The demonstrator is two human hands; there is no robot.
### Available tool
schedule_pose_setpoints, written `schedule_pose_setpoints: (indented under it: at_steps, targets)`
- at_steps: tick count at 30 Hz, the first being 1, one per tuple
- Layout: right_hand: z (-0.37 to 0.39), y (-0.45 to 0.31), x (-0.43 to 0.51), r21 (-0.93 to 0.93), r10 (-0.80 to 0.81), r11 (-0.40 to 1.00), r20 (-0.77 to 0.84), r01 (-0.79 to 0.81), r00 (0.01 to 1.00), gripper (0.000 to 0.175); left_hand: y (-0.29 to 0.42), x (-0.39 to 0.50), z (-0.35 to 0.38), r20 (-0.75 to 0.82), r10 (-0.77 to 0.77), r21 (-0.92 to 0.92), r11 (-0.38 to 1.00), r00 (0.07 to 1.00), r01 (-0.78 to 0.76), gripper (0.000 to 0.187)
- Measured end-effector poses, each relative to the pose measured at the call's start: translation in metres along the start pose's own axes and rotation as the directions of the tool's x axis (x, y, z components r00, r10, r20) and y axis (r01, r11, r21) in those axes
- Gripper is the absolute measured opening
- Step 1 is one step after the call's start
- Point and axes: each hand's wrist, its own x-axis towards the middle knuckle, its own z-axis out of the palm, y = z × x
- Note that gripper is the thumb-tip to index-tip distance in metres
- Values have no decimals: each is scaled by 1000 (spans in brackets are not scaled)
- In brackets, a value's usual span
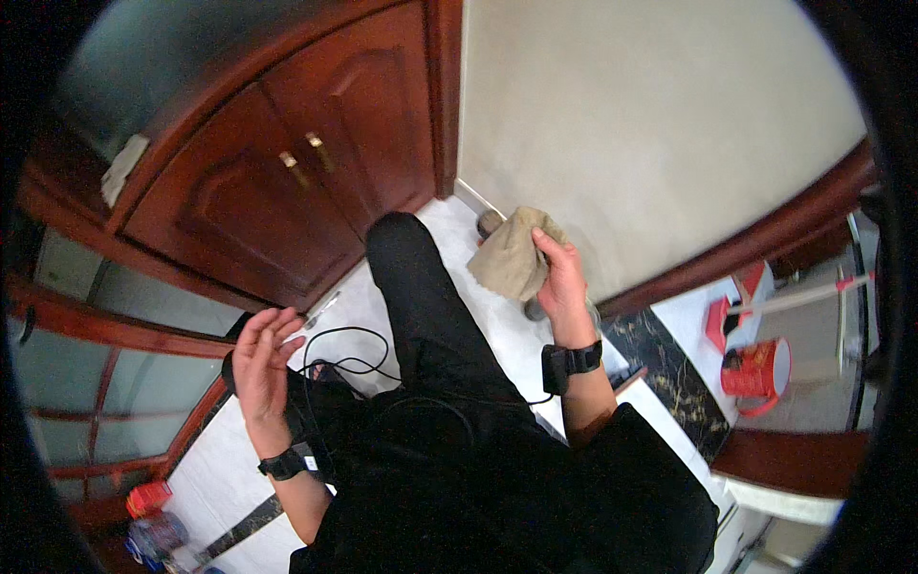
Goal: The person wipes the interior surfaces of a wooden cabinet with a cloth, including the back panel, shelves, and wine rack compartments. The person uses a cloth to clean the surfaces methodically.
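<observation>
A tan cloth (pixel 513 255) hangs from my right hand (pixel 563 276), pinched between the thumb and the fingers behind it. Under and behind the cloth, near the wall's foot, a dark rounded thing (pixel 489 221) shows in part; the cloth hides the rest. Another greyish item (pixel 534 310) peeks out below the cloth, too covered to name. My left hand (pixel 264 351) is raised at the left with bent, slightly spread fingers and holds nothing. A thin black cable (pixel 348 330) loops beside it. Both wrists wear black straps.
Red-brown wooden cabinet doors (pixel 287 194) stand ahead at the left, beside a pale wall (pixel 645 129). At the right are a red bucket (pixel 756 369) and a red dustpan (pixel 717 324). A large plastic bottle (pixel 158 534) and a red box (pixel 148 496) lie at the lower left.
</observation>
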Motion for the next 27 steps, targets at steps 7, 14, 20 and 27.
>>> schedule_pose_setpoints:
  at_steps: [7,14,20,27]
  targets:
    - [-210,152,-20,59,174,982,-641,-178,748,31,8,37,-22,116,29,31,999,993,-33,32]
    - [-319,215,-65,-142,113,864,-880,-482,462,32,-8,61,-3,62,-88,116,990,994,81,32]
    - [-359,163,-87,-246,-68,834,-935,-495,349,37,-10,66,1,45,-159,170,974,986,149,33]
    - [-306,175,-78,-155,254,836,-741,-527,622,46,-3,75,-14,43,-145,280,951,988,128,34]
